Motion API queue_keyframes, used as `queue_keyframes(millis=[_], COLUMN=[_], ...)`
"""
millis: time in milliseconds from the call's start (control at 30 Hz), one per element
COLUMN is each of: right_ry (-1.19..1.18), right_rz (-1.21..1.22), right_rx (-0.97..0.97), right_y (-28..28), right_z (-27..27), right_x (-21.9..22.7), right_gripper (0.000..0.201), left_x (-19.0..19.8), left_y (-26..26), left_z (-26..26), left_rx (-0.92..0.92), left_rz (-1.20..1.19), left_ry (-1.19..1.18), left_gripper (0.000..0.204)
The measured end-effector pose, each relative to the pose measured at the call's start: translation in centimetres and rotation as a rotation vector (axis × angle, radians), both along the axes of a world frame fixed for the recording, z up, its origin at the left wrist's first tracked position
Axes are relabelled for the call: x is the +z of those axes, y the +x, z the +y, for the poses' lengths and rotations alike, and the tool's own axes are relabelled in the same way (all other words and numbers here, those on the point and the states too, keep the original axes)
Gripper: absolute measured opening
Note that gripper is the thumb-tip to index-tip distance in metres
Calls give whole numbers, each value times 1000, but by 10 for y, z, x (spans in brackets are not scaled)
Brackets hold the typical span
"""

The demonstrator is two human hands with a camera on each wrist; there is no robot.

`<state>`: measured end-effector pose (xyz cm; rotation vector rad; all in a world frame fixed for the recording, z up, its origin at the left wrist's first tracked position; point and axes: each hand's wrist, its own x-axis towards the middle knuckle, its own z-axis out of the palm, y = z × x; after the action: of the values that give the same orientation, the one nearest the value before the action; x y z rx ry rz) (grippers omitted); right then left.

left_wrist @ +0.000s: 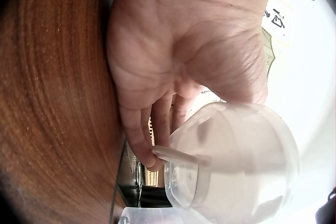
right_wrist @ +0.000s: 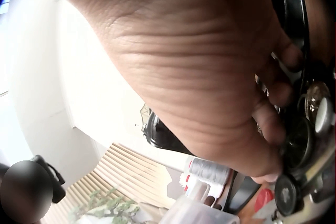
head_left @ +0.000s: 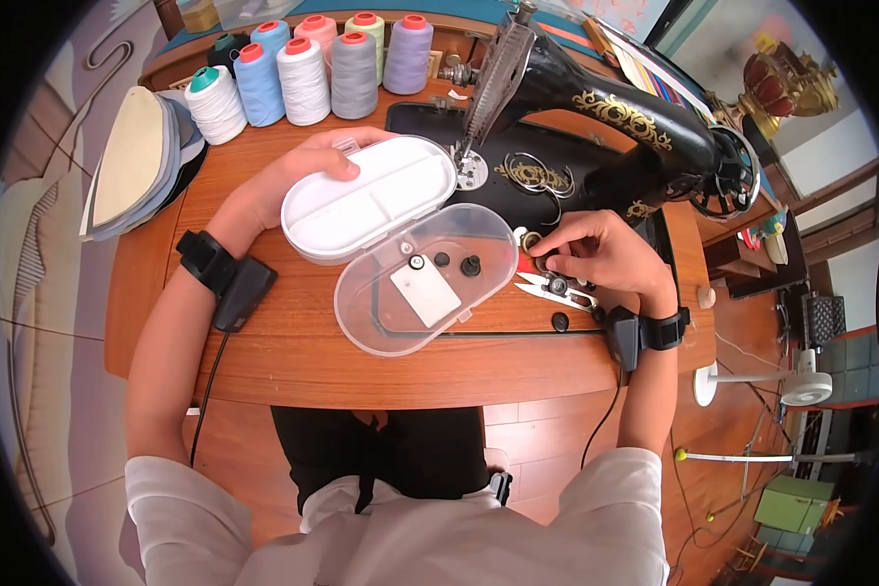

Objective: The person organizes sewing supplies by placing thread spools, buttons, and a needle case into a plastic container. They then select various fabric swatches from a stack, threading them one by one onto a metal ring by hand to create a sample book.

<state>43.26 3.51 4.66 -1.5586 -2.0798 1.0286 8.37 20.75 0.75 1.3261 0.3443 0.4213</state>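
My left hand (head_left: 327, 159) grips the far-left side of an open oval plastic box, thumb over the rim of its white compartment tray (head_left: 347, 216). The hinged clear half (head_left: 361, 327) lies toward me, holding a white card (head_left: 427, 296) and several small dark buttons (head_left: 471, 265). In the left wrist view, fingers curl by the box's clear tab (left_wrist: 176, 155). My right hand (head_left: 606, 252) is over a cluster of buttons right of the box, thumb and forefinger pinching a black button (head_left: 541, 263). Thread snips (head_left: 557, 293) with a red part lie just below that hand.
A black sewing machine (head_left: 596, 98) stands behind, its needle beside the tray. Loose metal rings (head_left: 537, 174) lie on its bed. Thread cones (head_left: 305, 83) stand at the back left, near stacked fabric pieces (head_left: 132, 161). A black button (head_left: 560, 321) lies near the table's front.
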Motion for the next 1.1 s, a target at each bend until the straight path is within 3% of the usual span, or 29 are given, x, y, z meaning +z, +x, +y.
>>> queue_keyframes(millis=[433, 633, 833, 900, 1100], right_ry=[27, -19, 156, 168, 270], right_rz=[-6, 46, 280, 579, 719], right_rx=[24, -55, 9, -69, 6], right_y=[1, -1, -14, -28, -50], right_z=[1, -1, -5, -10, -14], right_x=[-1, 1, 5, 2, -8], right_gripper=[31, 16, 12, 11, 20], left_x=[-1, 0, -4, -4, 2], left_y=[-1, -1, -1, 0, 0], left_z=[0, -2, 1, 3, -2], left_rx=[12, 12, 32, -12, -4], left_rz=[-3, -2, -12, -27, 0], left_ry=[-5, -5, 19, 19, 17], left_gripper=[70, 71, 68, 68, 69])
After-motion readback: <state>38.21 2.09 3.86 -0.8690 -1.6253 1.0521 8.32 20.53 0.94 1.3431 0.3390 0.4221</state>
